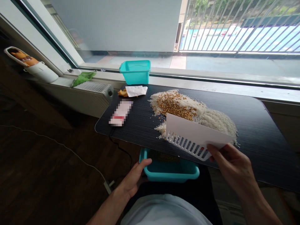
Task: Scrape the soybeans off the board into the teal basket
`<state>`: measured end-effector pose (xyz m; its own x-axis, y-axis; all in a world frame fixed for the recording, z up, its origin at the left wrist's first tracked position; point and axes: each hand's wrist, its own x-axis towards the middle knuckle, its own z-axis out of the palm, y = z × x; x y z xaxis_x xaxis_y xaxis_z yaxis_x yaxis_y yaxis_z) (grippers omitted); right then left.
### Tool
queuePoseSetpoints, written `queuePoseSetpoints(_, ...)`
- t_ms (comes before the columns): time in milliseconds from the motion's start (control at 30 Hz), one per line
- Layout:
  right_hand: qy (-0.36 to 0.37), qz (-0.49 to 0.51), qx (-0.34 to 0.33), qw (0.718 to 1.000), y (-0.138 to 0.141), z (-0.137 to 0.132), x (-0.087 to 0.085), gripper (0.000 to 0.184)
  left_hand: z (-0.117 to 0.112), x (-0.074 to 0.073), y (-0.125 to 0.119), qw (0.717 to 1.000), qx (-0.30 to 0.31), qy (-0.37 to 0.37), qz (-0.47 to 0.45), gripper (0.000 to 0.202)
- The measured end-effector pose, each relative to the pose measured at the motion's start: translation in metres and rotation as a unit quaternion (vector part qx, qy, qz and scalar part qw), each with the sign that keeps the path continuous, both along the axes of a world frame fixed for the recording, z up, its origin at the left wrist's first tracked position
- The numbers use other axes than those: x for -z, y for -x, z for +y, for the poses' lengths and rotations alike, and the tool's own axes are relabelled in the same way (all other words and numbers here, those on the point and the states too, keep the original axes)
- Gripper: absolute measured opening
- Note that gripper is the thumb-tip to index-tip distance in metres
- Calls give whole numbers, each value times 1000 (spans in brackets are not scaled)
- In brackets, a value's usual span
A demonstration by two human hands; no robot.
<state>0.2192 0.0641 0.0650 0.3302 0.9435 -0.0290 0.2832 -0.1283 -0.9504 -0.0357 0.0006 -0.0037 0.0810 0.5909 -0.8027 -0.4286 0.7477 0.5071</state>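
left hand [134, 179]: closed on the left rim of the near teal tub [171, 173], thumb over the edge.
near teal tub: held just below the front edge of the worktop [257, 125], its back part tucked under it; a few yellow-brown beans lie inside.
right hand [231, 165]: pinches the lower right corner of the white slotted scraper [197, 136].
white slotted scraper: tilted on the worktop, slotted edge toward the person, its left end in loose rice.
pile [187, 109]: white rice mixed with beans, just behind the scraper.
blurred packet [120, 114]: left of the pile, apart from it.
white paper [137, 90]: at the worktop's far edge.
far teal tub [135, 72]: on the window ledge behind the paper.
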Motion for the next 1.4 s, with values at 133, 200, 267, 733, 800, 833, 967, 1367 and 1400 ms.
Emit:
queuePoseSetpoints(133,-9,-25,11,1000,-3,1,1,17,0,-1,0,1000,2,-2,3,42)
queuePoseSetpoints(200,-13,-34,18,999,-5,1,1,16,1,-1,0,1000,1,-1,3,40)
queuePoseSetpoints(267,-10,-36,14,999,-6,1,1,15,1,-2,-1,1000,0,-1,2,39)
queuePoseSetpoints(733,2,-14,9,1000,-5,-1,2,16,1,-2,-1,1000,-2,-1,6,40)
queuePoseSetpoints(800,2,-9,5,1000,-8,0,4,18,0,-2,-1,1000,-1,-1,6,41)
queuePoseSetpoints(833,2,-7,7,1000,-9,0,5,18,0,-2,-1,1000,0,-1,7,40)
queuePoseSetpoints(967,3,-11,26,1000,-8,0,5,16,0,-4,-1,1000,1,-2,6,40)
queuePoseSetpoints(1367,2,-2,10,1000,-4,-4,-2,18,1,-8,-3,1000,6,1,8,38)
queuePoseSetpoints(1400,5,6,8,1000,-1,-5,-3,18,1,-8,-3,1000,7,0,7,39)
